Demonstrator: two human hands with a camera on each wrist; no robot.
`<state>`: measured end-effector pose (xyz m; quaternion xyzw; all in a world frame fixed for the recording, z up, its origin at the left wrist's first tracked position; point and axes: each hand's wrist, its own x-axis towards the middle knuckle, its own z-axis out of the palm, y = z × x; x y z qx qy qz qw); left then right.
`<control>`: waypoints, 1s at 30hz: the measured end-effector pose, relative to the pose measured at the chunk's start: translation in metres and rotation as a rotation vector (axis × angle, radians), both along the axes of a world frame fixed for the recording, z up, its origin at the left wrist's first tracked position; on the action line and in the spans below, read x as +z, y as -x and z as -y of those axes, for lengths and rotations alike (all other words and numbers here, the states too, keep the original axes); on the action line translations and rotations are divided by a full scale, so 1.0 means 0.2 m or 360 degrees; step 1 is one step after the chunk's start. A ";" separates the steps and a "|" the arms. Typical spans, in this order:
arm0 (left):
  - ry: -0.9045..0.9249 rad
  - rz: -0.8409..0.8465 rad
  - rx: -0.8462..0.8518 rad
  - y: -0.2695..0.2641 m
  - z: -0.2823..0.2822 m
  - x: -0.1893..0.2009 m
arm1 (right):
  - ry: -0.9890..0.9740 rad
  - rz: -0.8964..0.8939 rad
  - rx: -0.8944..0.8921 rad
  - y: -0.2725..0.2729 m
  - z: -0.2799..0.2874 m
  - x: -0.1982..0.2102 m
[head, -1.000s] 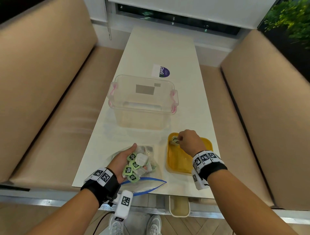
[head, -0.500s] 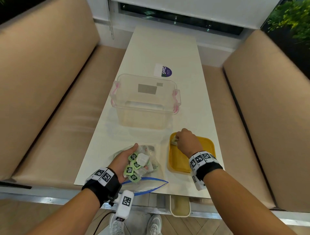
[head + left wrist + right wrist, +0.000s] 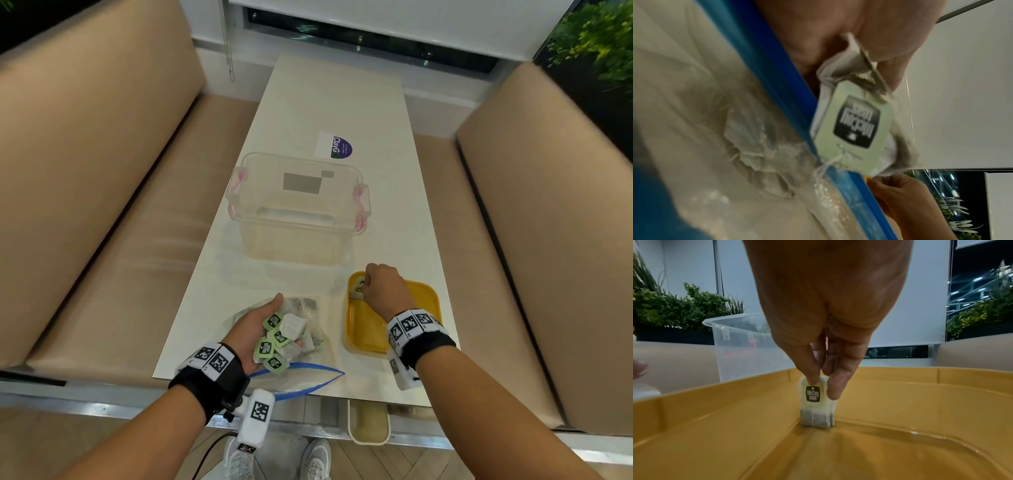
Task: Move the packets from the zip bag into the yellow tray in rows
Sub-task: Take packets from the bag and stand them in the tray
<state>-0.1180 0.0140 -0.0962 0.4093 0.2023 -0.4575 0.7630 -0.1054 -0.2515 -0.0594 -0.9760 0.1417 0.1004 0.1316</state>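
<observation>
A person's right hand (image 3: 830, 308) pinches one tea packet (image 3: 816, 404) between thumb and fingertips, standing it upright on the floor of the yellow tray (image 3: 900, 402), in the tray's far left corner. Left of the tray, the left hand (image 3: 251, 329) lies palm-up with fingers loosely curled around a heap of green-tagged packets (image 3: 279, 337), apparently over the mouth of the clear zip bag (image 3: 308, 375), whose blue seal lies nearest the person. Beyond the tray stands a clear plastic tub (image 3: 298, 209) on the white table (image 3: 335, 102).
</observation>
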 end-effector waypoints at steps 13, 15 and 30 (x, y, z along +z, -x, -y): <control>0.0132 -0.0092 0.0124 -0.01 0.01 0.00 | -0.0459 0.0122 0.0704 0.16 -0.51 0.26; 0.0135 -0.0086 0.0140 -0.02 0.01 0.00 | -0.0411 0.0009 0.0667 0.17 -0.55 0.22; 0.0091 -0.0117 0.0123 -0.02 0.02 0.02 | -0.0387 0.0018 0.0484 0.19 -0.55 0.16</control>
